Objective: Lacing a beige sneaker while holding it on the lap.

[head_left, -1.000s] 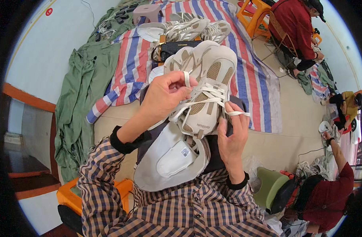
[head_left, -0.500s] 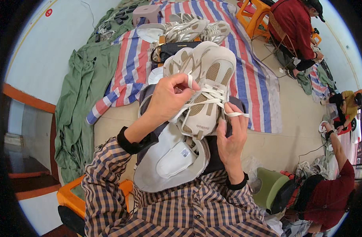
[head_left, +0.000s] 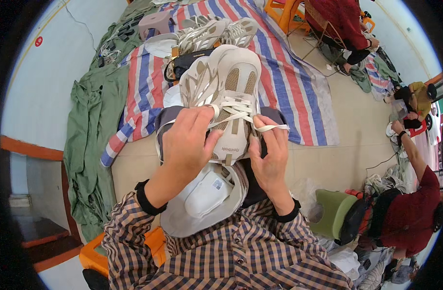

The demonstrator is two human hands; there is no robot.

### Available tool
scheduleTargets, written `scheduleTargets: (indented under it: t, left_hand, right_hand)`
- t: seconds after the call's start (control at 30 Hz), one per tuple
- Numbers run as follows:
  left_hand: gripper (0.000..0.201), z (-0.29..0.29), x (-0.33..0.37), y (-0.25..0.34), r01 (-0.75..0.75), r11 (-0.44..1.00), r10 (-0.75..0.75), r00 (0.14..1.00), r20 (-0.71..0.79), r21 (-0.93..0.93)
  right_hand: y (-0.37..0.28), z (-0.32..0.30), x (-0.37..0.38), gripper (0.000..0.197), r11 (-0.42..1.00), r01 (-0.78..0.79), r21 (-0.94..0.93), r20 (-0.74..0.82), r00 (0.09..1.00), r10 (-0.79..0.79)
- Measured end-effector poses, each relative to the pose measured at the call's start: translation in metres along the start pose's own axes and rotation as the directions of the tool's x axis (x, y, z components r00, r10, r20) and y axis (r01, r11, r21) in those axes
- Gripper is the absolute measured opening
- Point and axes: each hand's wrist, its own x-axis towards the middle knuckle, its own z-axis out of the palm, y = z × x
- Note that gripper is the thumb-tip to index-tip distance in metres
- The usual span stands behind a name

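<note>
A beige and white sneaker upper (head_left: 236, 72) with brown mesh panels lies over my lap, its toe pointing away from me. White laces (head_left: 238, 107) cross over its middle. On its left side my left hand (head_left: 188, 142) has the fingers closed on a lace, which loops up by the fingertips. My right hand (head_left: 270, 157) is at the opposite edge, fingers pinching another length of lace that sticks out to the right. Below the tongue, the pale lining (head_left: 202, 200) spreads open toward me with a small printed label. Other similar uppers are stacked partly beneath this one.
Ahead, a striped sheet (head_left: 299, 96) bears more sneaker uppers (head_left: 207, 36), a dark bag (head_left: 190, 63) and a mauve stool (head_left: 154, 23). Green cloth (head_left: 93, 140) lies left. A green stool (head_left: 330, 212) stands right, near a person in dark red (head_left: 405, 217). Other people sit farther off.
My view has shifted, so the scene sits farther left. My left hand has turned with its back upward and come lower along the upper; both hands keep their lace lengths.
</note>
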Motion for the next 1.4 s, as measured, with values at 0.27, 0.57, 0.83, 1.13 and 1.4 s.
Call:
scheduleTargets:
  t: [0.27, 0.57, 0.83, 1.13, 1.4]
  left_hand:
    - [0.038, 0.003, -0.004, -0.005, -0.011, 0.991, 0.007, 1.0, 0.031, 0.13]
    - [0.023, 0.015, -0.014, -0.018, 0.008, 1.0, -0.006, 0.994, -0.111, 0.022]
    - [0.025, 0.006, -0.014, -0.014, 0.028, 0.999, -0.032, 0.993, -0.114, -0.038]
    - [0.027, 0.001, -0.024, -0.006, 0.048, 0.993, -0.063, 0.989, -0.136, -0.107]
    - [0.025, 0.0, -0.026, -0.006, 0.019, 0.996, -0.03, 0.991, -0.133, -0.082]
  right_hand:
    - [-0.003, -0.003, -0.002, 0.046, 1.0, -0.025, 0.008, 0.034, 0.999, 0.025]
    - [0.032, -0.041, -0.013, 0.024, 0.258, -0.602, 0.755, 0.365, 0.714, 0.597]
    - [-0.037, -0.045, 0.001, 0.022, 0.476, -0.658, 0.583, 0.57, 0.749, 0.337]
    - [-0.047, 0.002, 0.004, 0.035, 0.574, -0.678, 0.46, 0.649, 0.698, 0.304]
    - [-0.048, 0.016, 0.023, 0.02, 0.757, -0.507, 0.411, 0.569, 0.792, 0.222]
